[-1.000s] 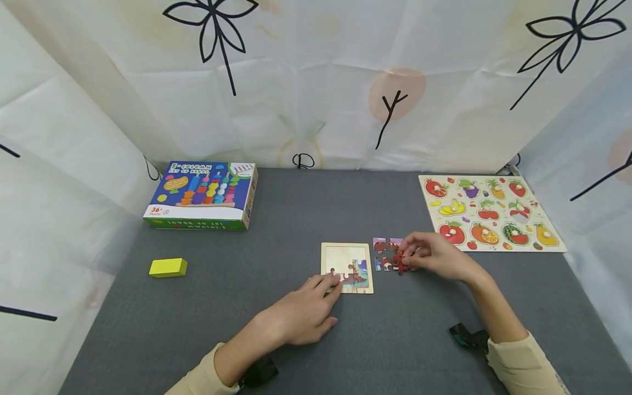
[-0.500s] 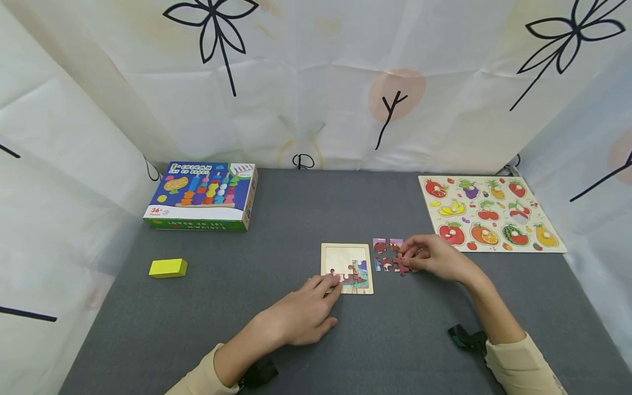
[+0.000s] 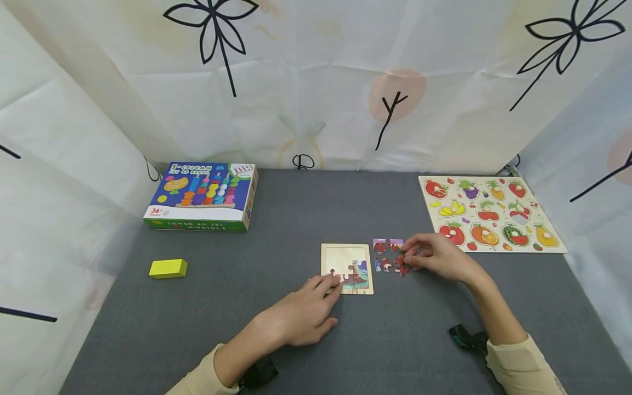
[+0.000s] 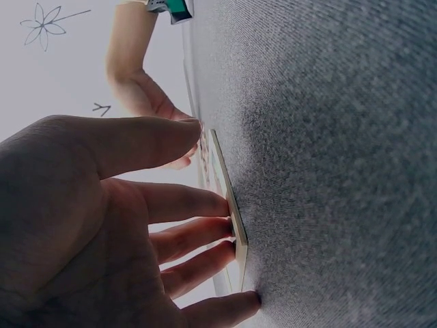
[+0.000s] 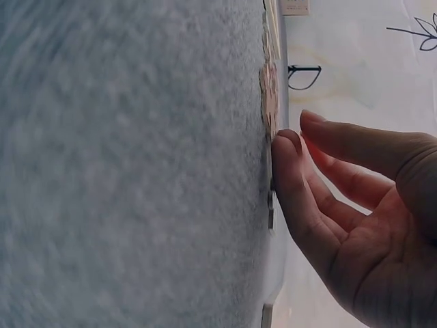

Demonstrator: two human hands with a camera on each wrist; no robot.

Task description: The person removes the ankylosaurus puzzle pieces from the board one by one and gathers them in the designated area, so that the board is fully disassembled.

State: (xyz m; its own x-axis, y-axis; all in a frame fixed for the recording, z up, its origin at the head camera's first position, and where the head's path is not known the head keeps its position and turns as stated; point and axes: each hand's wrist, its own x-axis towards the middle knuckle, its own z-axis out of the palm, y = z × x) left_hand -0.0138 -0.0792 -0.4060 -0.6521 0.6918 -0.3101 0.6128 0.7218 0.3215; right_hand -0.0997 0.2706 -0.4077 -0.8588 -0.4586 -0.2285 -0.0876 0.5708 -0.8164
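A square wooden puzzle tray (image 3: 345, 251) lies mid-table, with joined picture pieces (image 3: 360, 274) along its bottom and right side. My left hand (image 3: 306, 311) rests on its lower left corner, fingers extended; in the left wrist view the fingertips (image 4: 222, 205) touch the tray's edge and one touches the cloth. Just right of the tray, my right hand (image 3: 436, 257) holds a reddish puzzle piece (image 3: 402, 267) at its thumb and fingertips, close to the table. Further loose pieces (image 3: 379, 245) lie beside it. The exact fingertip contact is partly hidden.
A boxed bead set (image 3: 201, 195) stands at the back left, with a yellow block (image 3: 168, 268) in front of it. At the back right lies a fruit peg board (image 3: 489, 214), close behind my right hand. White printed curtains (image 3: 316, 109) enclose the grey table.
The reddish piece has turned and shifted slightly at my right fingertips, and the right hand has moved only a little. My left hand and the tray stay in place.
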